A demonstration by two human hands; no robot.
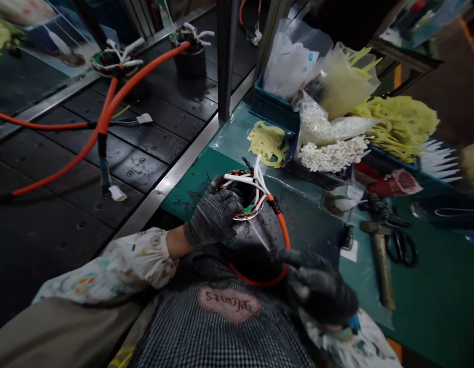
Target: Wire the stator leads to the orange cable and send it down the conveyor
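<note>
- Checked apron (pixel 217 347) nearest in head view, with patch (pixel 229 305) apparently lettered "plants."
- At near edge of green bench (pixel 432 306), wire-wound ring (pixel 256 208), clamped in left hand (pixel 213 213); white sleeves (pixel 240 178) and orange cable (pixel 285 230) already attached.
- At end of pale strand (pixel 261 235), right hand (pixel 323 289), blurred, grip impossible to tell; seemingly not yet fastened off.
- Beyond, bag label (pixel 312 56), unreadable.
</note>
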